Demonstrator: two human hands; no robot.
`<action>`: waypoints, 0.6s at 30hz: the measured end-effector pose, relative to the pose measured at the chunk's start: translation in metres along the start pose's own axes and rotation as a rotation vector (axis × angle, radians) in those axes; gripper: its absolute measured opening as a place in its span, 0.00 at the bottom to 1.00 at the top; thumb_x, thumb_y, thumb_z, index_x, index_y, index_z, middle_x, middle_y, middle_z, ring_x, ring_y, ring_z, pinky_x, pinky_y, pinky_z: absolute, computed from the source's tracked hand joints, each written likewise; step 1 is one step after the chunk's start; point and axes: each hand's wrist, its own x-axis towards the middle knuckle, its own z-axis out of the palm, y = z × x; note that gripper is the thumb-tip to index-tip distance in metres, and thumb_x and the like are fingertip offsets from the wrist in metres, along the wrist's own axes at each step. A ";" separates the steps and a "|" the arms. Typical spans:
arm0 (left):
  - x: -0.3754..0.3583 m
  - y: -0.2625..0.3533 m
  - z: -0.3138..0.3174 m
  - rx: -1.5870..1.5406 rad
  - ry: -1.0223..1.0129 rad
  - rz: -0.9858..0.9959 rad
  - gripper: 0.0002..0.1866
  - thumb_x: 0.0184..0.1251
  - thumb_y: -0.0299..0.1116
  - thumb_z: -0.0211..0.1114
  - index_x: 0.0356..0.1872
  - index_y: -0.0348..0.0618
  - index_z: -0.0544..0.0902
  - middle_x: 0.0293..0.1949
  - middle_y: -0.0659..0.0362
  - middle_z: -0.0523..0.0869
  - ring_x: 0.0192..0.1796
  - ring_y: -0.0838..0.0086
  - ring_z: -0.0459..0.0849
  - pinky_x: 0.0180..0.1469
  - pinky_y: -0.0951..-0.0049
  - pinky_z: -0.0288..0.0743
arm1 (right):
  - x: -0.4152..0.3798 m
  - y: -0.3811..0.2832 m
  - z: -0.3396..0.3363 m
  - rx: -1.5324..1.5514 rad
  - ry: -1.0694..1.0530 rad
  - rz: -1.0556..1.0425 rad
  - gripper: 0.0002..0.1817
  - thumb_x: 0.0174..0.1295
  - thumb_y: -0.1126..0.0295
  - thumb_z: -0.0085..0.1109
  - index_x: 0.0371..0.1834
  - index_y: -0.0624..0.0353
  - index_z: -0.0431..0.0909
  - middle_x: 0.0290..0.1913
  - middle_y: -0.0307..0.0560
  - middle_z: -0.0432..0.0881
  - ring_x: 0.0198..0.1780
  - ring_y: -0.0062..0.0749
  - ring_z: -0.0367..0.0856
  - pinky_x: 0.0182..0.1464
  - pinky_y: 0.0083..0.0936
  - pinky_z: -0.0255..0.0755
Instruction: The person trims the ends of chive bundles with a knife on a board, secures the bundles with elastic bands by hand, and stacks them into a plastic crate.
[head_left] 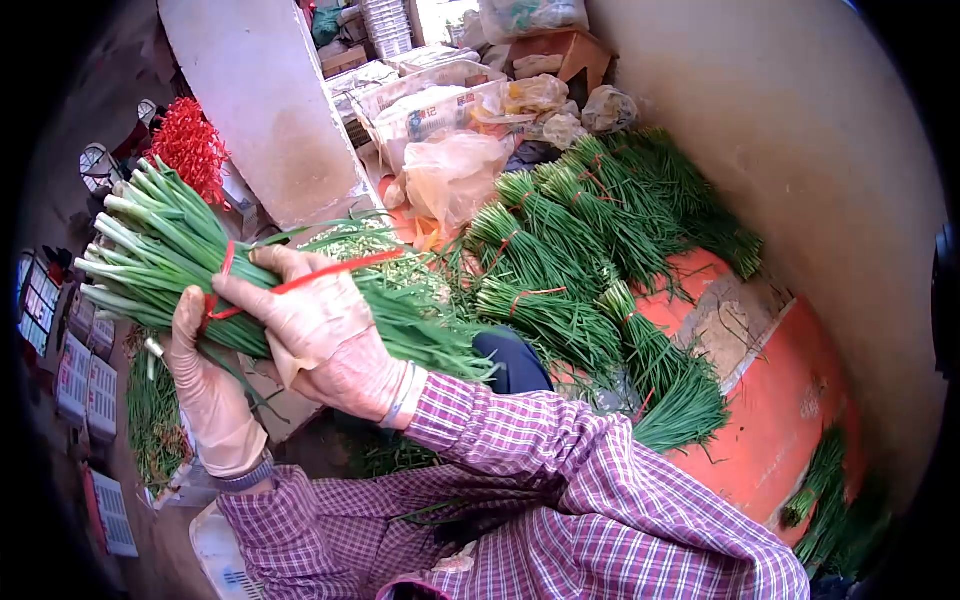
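A thick bunch of green stalks with pale ends is held up at the left, its leaves trailing right. A red tie goes round it, with a loose red end stretching right over my right hand. That gloved hand is wrapped over the bunch, thumb and fingers closed near the tie. My left hand, also gloved, rises from below, its fingertips closed at the tie on the bunch's lower side. Part of its fingers is hidden behind the stalks.
Tied green bunches are piled on an orange-red surface beside a wall. Red strips hang at the upper left. Plastic bags and crates lie behind. Loose greens and white crates stand at the left.
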 end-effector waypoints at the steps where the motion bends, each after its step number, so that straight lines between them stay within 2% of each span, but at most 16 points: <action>1: 0.004 0.009 -0.016 0.129 0.057 0.114 0.22 0.71 0.31 0.67 0.63 0.38 0.78 0.61 0.56 0.82 0.64 0.76 0.78 0.72 0.74 0.69 | -0.011 -0.001 0.007 0.061 -0.033 -0.027 0.31 0.54 0.73 0.60 0.66 0.50 0.76 0.61 0.62 0.73 0.58 0.57 0.75 0.58 0.47 0.70; 2: 0.020 0.028 -0.056 0.227 0.039 0.127 0.22 0.71 0.31 0.68 0.63 0.37 0.77 0.61 0.56 0.82 0.62 0.76 0.80 0.71 0.74 0.71 | -0.028 0.000 0.014 0.128 -0.064 -0.052 0.33 0.53 0.70 0.62 0.68 0.49 0.73 0.63 0.62 0.71 0.59 0.59 0.74 0.58 0.48 0.69; 4: 0.021 0.073 -0.066 0.362 -0.123 0.139 0.23 0.71 0.30 0.67 0.64 0.37 0.77 0.62 0.56 0.81 0.61 0.76 0.81 0.71 0.73 0.72 | -0.078 0.000 0.015 0.189 -0.450 0.105 0.33 0.54 0.70 0.63 0.68 0.48 0.73 0.61 0.58 0.74 0.57 0.59 0.76 0.56 0.48 0.71; 5: 0.011 0.089 -0.044 0.385 -0.178 0.152 0.24 0.72 0.30 0.66 0.67 0.37 0.74 0.63 0.57 0.80 0.62 0.73 0.81 0.70 0.72 0.74 | -0.114 0.010 0.016 0.283 -0.691 0.194 0.33 0.54 0.70 0.65 0.67 0.48 0.73 0.58 0.56 0.78 0.55 0.53 0.79 0.55 0.45 0.74; 6: 0.004 0.107 -0.038 0.499 -0.175 0.151 0.27 0.68 0.29 0.68 0.67 0.37 0.73 0.61 0.57 0.81 0.59 0.74 0.82 0.66 0.74 0.75 | -0.124 0.018 0.005 0.251 -1.196 0.271 0.33 0.57 0.65 0.66 0.69 0.50 0.72 0.52 0.55 0.81 0.52 0.50 0.82 0.52 0.40 0.77; 8: -0.001 0.135 -0.016 0.798 -0.113 0.132 0.33 0.59 0.26 0.70 0.68 0.37 0.71 0.58 0.57 0.82 0.55 0.75 0.83 0.60 0.76 0.76 | -0.164 0.048 -0.003 0.010 -1.475 0.052 0.23 0.56 0.55 0.70 0.54 0.50 0.85 0.49 0.48 0.86 0.50 0.42 0.85 0.51 0.36 0.80; 9: 0.001 0.145 -0.001 0.982 -0.060 0.104 0.36 0.54 0.25 0.72 0.67 0.36 0.71 0.56 0.57 0.83 0.53 0.76 0.83 0.57 0.77 0.76 | -0.155 0.052 -0.013 -0.033 -1.367 0.114 0.21 0.57 0.55 0.69 0.51 0.52 0.85 0.47 0.45 0.87 0.48 0.42 0.86 0.48 0.36 0.81; 10: 0.006 0.156 -0.003 1.218 -0.077 0.047 0.38 0.51 0.24 0.73 0.67 0.35 0.71 0.55 0.57 0.83 0.53 0.75 0.83 0.58 0.77 0.75 | -0.142 0.063 -0.015 -0.023 -1.187 0.130 0.18 0.58 0.57 0.67 0.49 0.52 0.85 0.45 0.46 0.87 0.45 0.44 0.86 0.46 0.38 0.81; 11: 0.005 0.152 0.002 1.259 -0.139 0.052 0.40 0.47 0.25 0.74 0.67 0.35 0.71 0.55 0.56 0.84 0.54 0.74 0.83 0.59 0.75 0.74 | -0.129 0.074 -0.017 -0.010 -1.007 0.140 0.15 0.60 0.59 0.66 0.48 0.52 0.84 0.43 0.47 0.87 0.43 0.46 0.86 0.44 0.39 0.80; 12: 0.008 0.145 0.003 1.296 -0.214 0.053 0.42 0.43 0.26 0.76 0.66 0.34 0.72 0.54 0.55 0.84 0.54 0.72 0.83 0.61 0.74 0.74 | -0.105 0.073 -0.015 -0.176 -0.902 0.196 0.14 0.61 0.62 0.64 0.47 0.53 0.84 0.41 0.51 0.86 0.41 0.48 0.86 0.43 0.39 0.80; 13: 0.016 0.141 -0.012 1.435 -0.289 0.040 0.44 0.41 0.28 0.77 0.66 0.35 0.72 0.54 0.54 0.85 0.55 0.71 0.83 0.62 0.73 0.73 | -0.089 0.082 -0.008 -0.067 -0.744 0.218 0.12 0.63 0.65 0.61 0.48 0.55 0.83 0.40 0.53 0.86 0.42 0.50 0.86 0.44 0.40 0.79; 14: 0.023 0.134 -0.030 1.565 -0.372 0.023 0.46 0.38 0.30 0.79 0.67 0.35 0.72 0.54 0.53 0.86 0.57 0.70 0.83 0.64 0.72 0.72 | -0.080 0.089 0.003 -0.087 -0.652 0.230 0.11 0.64 0.67 0.58 0.47 0.56 0.82 0.39 0.53 0.85 0.42 0.51 0.84 0.45 0.41 0.78; 16: 0.027 0.103 -0.058 1.577 -0.451 -0.140 0.50 0.34 0.34 0.81 0.68 0.36 0.72 0.54 0.52 0.86 0.58 0.69 0.82 0.65 0.70 0.72 | -0.078 0.114 0.030 -0.239 -0.666 0.260 0.12 0.61 0.66 0.61 0.46 0.56 0.81 0.38 0.54 0.83 0.43 0.52 0.83 0.45 0.43 0.76; 18: 0.025 0.066 -0.090 1.558 -0.514 -0.300 0.51 0.35 0.34 0.80 0.70 0.38 0.70 0.56 0.54 0.85 0.59 0.70 0.81 0.66 0.70 0.70 | -0.093 0.141 0.061 -0.253 -0.698 0.208 0.14 0.59 0.64 0.63 0.47 0.56 0.81 0.39 0.54 0.83 0.43 0.52 0.83 0.45 0.44 0.76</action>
